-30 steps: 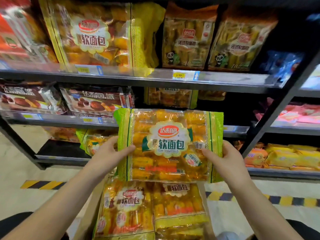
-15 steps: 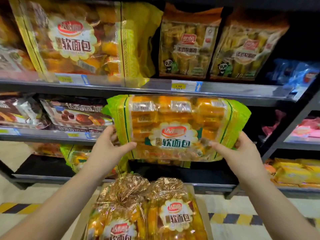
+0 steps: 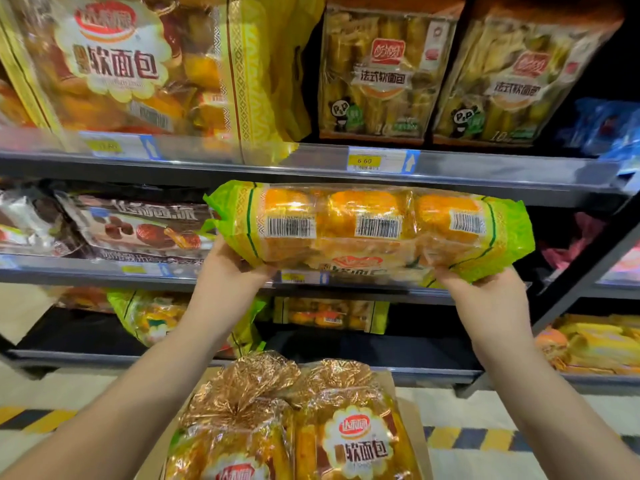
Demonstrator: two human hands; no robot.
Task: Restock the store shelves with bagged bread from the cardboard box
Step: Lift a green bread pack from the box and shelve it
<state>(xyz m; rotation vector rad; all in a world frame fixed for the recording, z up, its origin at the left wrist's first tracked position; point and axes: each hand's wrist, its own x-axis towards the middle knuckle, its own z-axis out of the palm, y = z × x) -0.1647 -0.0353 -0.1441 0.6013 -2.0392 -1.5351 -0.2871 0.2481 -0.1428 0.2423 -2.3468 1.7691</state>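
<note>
A green-and-yellow bag of bread lies tilted back, its barcoded top toward me, at the opening of the middle shelf. My left hand grips its lower left end and my right hand grips its lower right end, both from underneath. Below, the cardboard box holds two more bread bags with crinkled gold tops.
The upper shelf carries a large yellow bread bag and two panda-marked bags. Chocolate cake packs lie left on the middle shelf. Green bags sit on the bottom shelf. A dark upright post stands right.
Both hands have lifted the bag from above the box up to the middle shelf and tipped it back, so its top edge with barcodes now faces me.
</note>
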